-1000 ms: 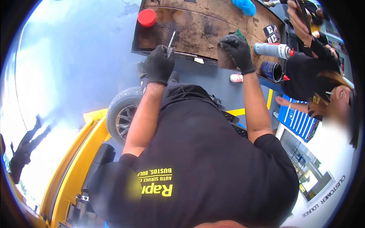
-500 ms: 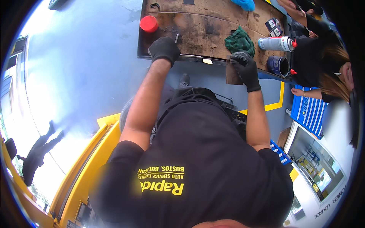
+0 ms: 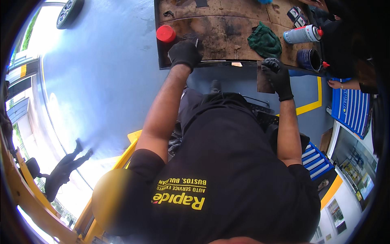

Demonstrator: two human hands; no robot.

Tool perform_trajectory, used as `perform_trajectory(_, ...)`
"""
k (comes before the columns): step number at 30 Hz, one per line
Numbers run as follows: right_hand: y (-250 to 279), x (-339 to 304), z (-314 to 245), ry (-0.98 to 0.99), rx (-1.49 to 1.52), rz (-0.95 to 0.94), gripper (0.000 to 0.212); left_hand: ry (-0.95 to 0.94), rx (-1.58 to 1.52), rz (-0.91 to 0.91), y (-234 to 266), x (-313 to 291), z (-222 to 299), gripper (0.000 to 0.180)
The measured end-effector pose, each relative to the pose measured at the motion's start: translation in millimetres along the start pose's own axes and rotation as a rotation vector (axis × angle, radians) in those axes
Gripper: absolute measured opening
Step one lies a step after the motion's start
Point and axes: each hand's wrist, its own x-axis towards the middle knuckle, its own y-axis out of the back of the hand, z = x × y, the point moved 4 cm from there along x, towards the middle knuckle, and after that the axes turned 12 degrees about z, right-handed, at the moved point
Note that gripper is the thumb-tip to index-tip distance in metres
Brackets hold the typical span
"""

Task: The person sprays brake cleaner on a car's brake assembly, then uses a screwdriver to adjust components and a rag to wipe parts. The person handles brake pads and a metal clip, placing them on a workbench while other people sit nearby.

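My left hand (image 3: pixel 185 54), in a black glove, is closed at the near left edge of a cardboard-covered worktable (image 3: pixel 219 34). A small silver pin-like piece (image 3: pixel 197 42) sticks out past its fingers; the rest is hidden. A red round lid (image 3: pixel 166 33) lies just beyond this hand. Black-gloved too, my right hand (image 3: pixel 278 79) pinches a flat brown sheet (image 3: pixel 264 83), which looks like sandpaper and hangs upright in front of the table edge. Beyond the right hand lies a crumpled dark green cloth (image 3: pixel 265 40).
To the right on the table are a spray can (image 3: pixel 301 34), an open dark blue can (image 3: pixel 308 59) and small dark boxes (image 3: pixel 297 17). Another person's arm (image 3: pixel 345 84) shows at far right, near a blue tool cabinet (image 3: pixel 351 107). A yellow metal frame (image 3: pixel 132 152) stands at my left.
The view has shifted, so the table and both hands appear farther right. Both hands keep about the same grip, the brown sheet still in my right hand.
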Motion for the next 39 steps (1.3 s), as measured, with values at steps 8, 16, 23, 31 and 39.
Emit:
perform_trajectory(8,-10,-14,19,-0.016,0.082,-0.015,0.017,-0.076,-0.009,-0.044,-6,-2,-8,0.042)
perform_trajectory(16,-4,-26,41,-0.115,0.086,0.045,0.019,-0.149,0.074,0.102,43,14,-28,0.037)
perform_trajectory(23,-17,-39,25,-0.106,0.050,0.019,0.020,-0.448,0.375,0.278,84,122,-89,0.021)
perform_trajectory(31,-13,-45,14,-0.142,0.001,0.030,0.015,-0.473,0.312,0.246,69,153,-99,0.019)
perform_trajectory(39,-4,-48,23,-0.165,0.012,0.014,0.016,-0.415,0.013,0.611,93,84,-93,0.023)
